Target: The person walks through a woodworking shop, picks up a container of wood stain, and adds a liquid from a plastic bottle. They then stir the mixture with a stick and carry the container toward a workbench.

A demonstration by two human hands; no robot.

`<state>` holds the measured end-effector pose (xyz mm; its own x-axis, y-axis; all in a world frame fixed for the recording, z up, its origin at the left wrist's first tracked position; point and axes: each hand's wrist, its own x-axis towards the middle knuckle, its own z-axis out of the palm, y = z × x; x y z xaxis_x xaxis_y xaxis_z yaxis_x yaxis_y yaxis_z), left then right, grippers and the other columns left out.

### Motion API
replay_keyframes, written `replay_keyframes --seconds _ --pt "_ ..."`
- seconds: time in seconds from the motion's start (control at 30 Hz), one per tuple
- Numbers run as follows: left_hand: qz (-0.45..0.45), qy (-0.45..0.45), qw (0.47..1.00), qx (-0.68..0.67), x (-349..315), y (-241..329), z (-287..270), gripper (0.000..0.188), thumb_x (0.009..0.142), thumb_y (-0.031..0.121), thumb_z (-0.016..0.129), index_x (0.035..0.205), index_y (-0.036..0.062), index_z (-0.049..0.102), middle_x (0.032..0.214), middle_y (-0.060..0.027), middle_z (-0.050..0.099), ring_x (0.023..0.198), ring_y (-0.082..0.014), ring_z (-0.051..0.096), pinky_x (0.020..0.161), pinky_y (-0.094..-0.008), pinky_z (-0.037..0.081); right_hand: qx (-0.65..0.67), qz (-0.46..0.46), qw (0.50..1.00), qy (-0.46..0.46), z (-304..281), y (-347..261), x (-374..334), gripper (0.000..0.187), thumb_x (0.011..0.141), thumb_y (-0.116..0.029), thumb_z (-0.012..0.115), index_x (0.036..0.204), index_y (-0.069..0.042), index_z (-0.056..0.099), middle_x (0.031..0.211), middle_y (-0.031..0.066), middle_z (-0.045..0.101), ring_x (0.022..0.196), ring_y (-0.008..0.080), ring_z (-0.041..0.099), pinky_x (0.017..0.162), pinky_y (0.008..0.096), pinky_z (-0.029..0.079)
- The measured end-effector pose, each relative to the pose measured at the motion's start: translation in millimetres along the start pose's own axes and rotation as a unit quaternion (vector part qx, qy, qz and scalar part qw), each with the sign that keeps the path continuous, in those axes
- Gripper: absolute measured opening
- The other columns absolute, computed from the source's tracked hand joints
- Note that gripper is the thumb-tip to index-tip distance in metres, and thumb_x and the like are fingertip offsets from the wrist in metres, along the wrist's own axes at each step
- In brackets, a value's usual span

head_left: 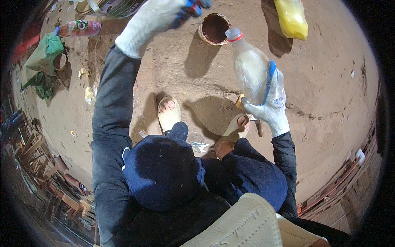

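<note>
One half-curled right grip around bottle

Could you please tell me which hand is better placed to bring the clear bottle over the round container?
Probably the right hand: it grips the clear bottle, whose neck appears near the round container. The left hand is apart from the bottle.

Three bottles, two gloved hands, two sandals, two knees, one round open container

A wide fisheye on the head looks steeply down from close above the knees, lower centre of the frame, onto the dirt floor.
</note>
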<state>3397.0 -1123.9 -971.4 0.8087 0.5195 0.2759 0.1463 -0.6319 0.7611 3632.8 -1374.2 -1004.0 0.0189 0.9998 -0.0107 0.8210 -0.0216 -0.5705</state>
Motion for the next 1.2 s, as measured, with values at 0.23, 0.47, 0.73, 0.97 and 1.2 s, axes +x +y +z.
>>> replay_keyframes --seconds 0.23,0.47,0.73,0.97,1.2 --pt "-0.304 0.212 0.793 -0.484 -78.0 -28.9 17.4 0.03 0.101 0.028 0.049 0.115 0.0042 0.06 0.099 -0.0042 0.061 0.087 -0.0101 0.059 0.076 -0.0247 0.051 -0.026 0.052 0.996 -0.07 4.2 4.4 -4.1 0.113 0.055 -0.03 0.08 0.15 -0.011 0.021 0.131 0.0198 0.042 0.119 0.04 0.044 0.1 0.049 0.04" --pt "-0.267 0.315 0.7 -0.583 -128.7 -36.6 54.5 0.04 0.098 0.019 0.054 0.133 0.0024 0.046 0.128 -0.0154 0.055 0.114 -0.0224 0.058 0.098 -0.0287 0.051 -0.01 0.088 0.992 -0.09 10.6 6.5 -2.9 0.114 0.057 -0.028 0.079 0.151 -0.012 0.018 0.129 0.0199 0.042 0.119 0.0387 0.045 0.101 0.048 0.039" --pt "-0.29 0.313 0.707 -0.564 -149.4 -33.9 59.9 0.041 0.098 0.019 0.054 0.134 0.0 0.046 0.126 -0.0149 0.056 0.117 -0.0221 0.056 0.104 -0.0312 0.047 -0.017 0.103 0.989 -0.102 13.0 3.1 2.4 0.112 0.057 -0.026 0.079 0.151 -0.012 0.019 0.126 0.0191 0.044 0.117 0.0376 0.046 0.1 0.0472 0.041" --pt "-0.3 0.308 0.701 -0.569 -145.8 -32.6 62.9 0.043 0.097 0.019 0.056 0.134 0.0001 0.046 0.127 -0.0146 0.056 0.115 -0.0226 0.058 0.103 -0.03 0.047 -0.03 0.105 0.988 -0.107 10.5 1.5 3.6 0.112 0.058 -0.024 0.08 0.151 -0.013 0.02 0.132 0.016 0.043 0.12 0.0335 0.051 0.099 0.0442 0.045" --pt "-0.313 0.302 0.699 -0.567 -147.4 -39.0 69.0 0.046 0.096 0.024 0.058 0.135 0.0024 0.046 0.127 -0.0137 0.057 0.114 -0.0211 0.058 0.102 -0.0294 0.047 -0.051 0.097 0.988 -0.111 5.9 -1.3 4.6 0.111 0.059 -0.029 0.08 0.151 -0.013 0.02 0.131 0.0164 0.044 0.119 0.0343 0.051 0.099 0.0447 0.045"
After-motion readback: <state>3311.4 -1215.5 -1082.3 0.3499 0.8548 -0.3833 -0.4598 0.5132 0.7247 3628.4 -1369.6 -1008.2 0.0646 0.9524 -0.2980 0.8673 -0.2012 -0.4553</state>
